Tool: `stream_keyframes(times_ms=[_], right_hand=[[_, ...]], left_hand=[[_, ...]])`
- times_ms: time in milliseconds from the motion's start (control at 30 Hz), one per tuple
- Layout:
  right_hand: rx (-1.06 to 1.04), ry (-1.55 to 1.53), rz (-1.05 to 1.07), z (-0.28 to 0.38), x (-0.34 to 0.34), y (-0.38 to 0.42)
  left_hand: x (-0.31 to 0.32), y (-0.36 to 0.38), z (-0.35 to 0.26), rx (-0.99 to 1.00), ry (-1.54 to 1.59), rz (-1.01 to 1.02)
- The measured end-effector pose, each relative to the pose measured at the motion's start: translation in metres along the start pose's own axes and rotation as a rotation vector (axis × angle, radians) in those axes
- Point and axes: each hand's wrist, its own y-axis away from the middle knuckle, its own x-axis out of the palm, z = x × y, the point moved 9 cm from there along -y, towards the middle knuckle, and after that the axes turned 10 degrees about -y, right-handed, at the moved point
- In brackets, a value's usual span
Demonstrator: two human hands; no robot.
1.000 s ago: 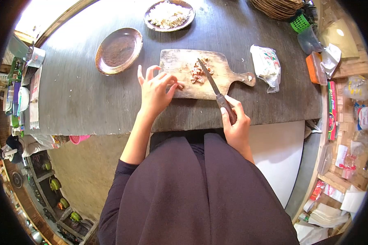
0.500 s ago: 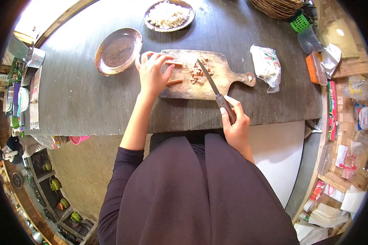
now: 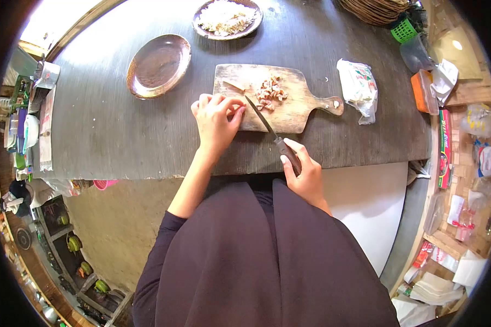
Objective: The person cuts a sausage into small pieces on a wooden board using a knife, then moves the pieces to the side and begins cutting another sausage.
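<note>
A wooden cutting board [image 3: 289, 111] with a handle lies on the dark table. Small chopped brown pieces [image 3: 270, 91] are heaped at its middle, and a thin strip [image 3: 234, 86] lies near its upper left. My left hand [image 3: 218, 121] is over the board's lower left corner, thumb and fingers pinched on a brown strip, mostly hidden by the fingers. My right hand [image 3: 305, 173] grips the dark handle of a knife [image 3: 262, 117], whose blade points up and left, its tip close to my left fingertips.
A brown oval plate [image 3: 159, 66] rests left of the board. Behind stands another plate [image 3: 249, 28] of pale shredded food. A white plastic packet [image 3: 358, 87] lies to the right, with an orange container [image 3: 423, 92] and a green basket [image 3: 402, 30] beyond.
My left hand has moved down and right and closed on the lower strip. My right hand and the knife have shifted left and slightly down, bringing the blade off the chopped pieces.
</note>
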Motion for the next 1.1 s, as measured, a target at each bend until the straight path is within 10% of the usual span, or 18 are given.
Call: stream_keyframes(times_ms=[1100], right_hand=[[-0.16,0.124,-0.047,0.0063,0.0091,0.0088]], left_hand=[[0.001,0.0049,-0.0033,-0.046,0.054,-0.01]])
